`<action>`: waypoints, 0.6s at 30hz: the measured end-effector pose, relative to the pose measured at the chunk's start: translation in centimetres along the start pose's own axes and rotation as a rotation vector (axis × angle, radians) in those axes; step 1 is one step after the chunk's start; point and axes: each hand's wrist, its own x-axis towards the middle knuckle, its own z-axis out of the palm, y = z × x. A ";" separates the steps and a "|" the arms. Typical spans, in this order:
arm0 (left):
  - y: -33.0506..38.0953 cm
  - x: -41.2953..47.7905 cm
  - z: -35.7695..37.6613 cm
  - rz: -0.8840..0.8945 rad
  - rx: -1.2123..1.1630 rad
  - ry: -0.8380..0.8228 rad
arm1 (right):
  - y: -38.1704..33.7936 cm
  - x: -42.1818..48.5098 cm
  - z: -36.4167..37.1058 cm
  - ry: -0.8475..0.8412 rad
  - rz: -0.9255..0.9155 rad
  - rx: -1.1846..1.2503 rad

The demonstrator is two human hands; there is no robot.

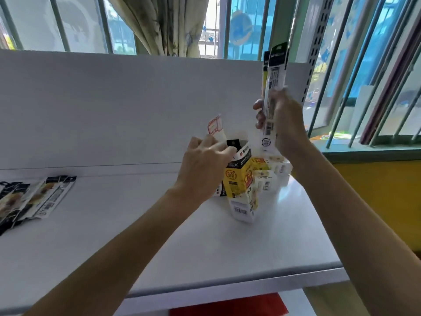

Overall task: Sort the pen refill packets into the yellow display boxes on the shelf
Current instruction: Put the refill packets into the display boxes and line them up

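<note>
Head view: right hand (287, 124) grips long black-topped plastic refill packets (274, 71) upright, above tall yellow cardboard display box (239, 185) printed "M&G", "360°". Left hand (202, 165) pinches box's raised flap. More packets (38, 197) lie far left on white shelf (159, 224).

Yellow, white and black box (239, 183); white shelf (136, 224); red sheet (227, 305).

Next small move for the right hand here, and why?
Probably bring the packets in the right hand down and to the left, into the top of the front yellow box. They are held upright, above and to the right of its opening. The left hand holds the flap back, so the mouth is open.
</note>
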 end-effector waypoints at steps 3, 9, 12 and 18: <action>0.7 0.0 0.2 0.028 0.005 0.018 | -1.6 -0.1 0.2 -0.065 -0.072 0.204; 1.9 0.3 0.5 0.083 -0.014 0.041 | 0.2 -0.7 0.1 -0.095 -0.199 0.110; 2.6 0.4 0.2 0.094 -0.042 0.042 | 1.5 -1.1 -0.3 -0.085 -0.202 -0.020; 3.0 0.6 0.7 0.081 -0.055 0.056 | 2.8 -1.9 -1.3 -0.016 -0.278 -0.340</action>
